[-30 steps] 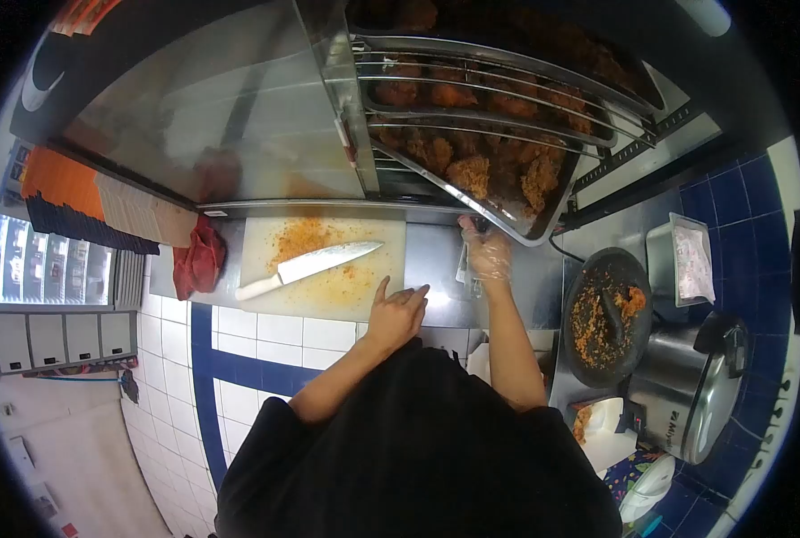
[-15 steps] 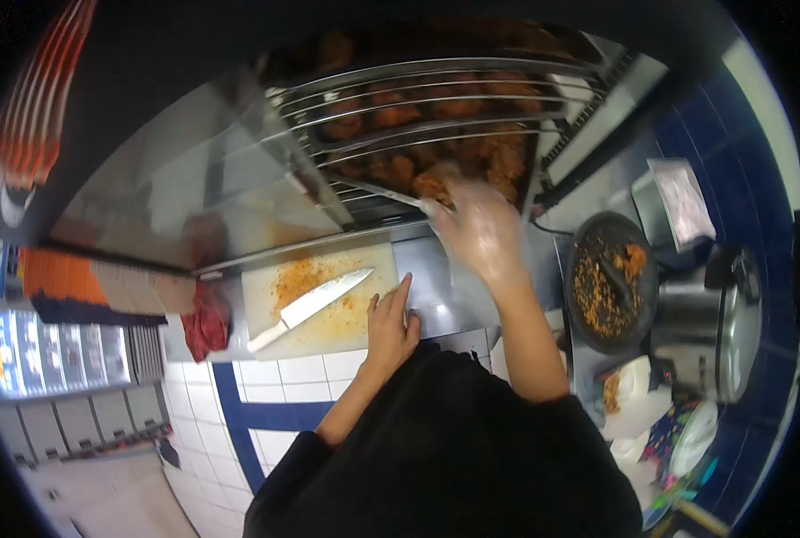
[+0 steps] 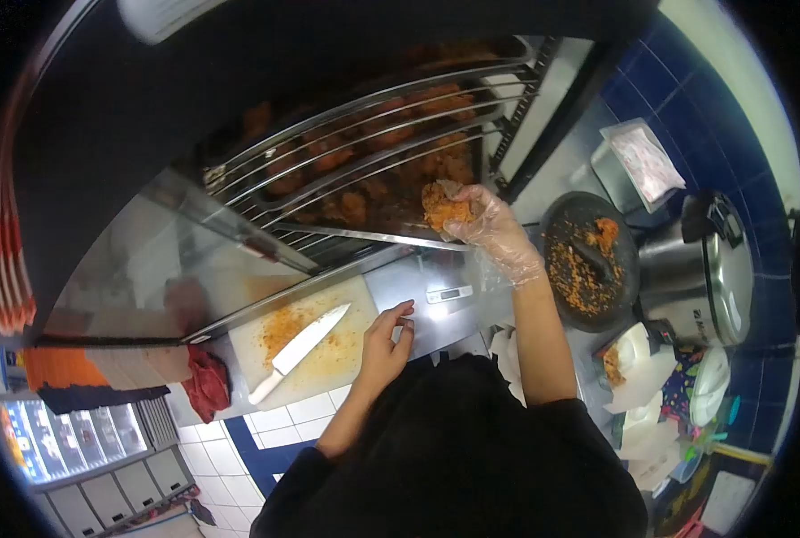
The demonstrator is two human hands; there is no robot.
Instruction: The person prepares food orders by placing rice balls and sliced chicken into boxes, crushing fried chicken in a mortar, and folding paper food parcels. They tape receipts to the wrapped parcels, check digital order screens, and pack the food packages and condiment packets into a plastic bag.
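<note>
My right hand [image 3: 499, 235], in a clear plastic glove, grips a piece of fried chicken [image 3: 445, 208] at the front of a metal tray [image 3: 409, 239] in the rack cabinet. More browned pieces lie on the trays behind it. My left hand [image 3: 387, 345] is bare and holds nothing; its fingers are apart over the steel counter, beside the right edge of the cutting board [image 3: 351, 345]. A knife with a white handle [image 3: 301, 348] lies on that board among orange crumbs. Between my hands, a small white device with a display [image 3: 449, 294] rests on the counter.
A stone mortar [image 3: 557, 224] with crumbly orange food stands at the right, near a steel container [image 3: 611, 179] and a large steel cooker [image 3: 687, 287]. Open white boxes [image 3: 647, 381] sit below them. A red cloth [image 3: 206, 384] lies left of the board.
My right hand has gone from the counter up to the tray and taken hold of a chicken piece. The view has turned and shifted. My left hand has stayed near the board.
</note>
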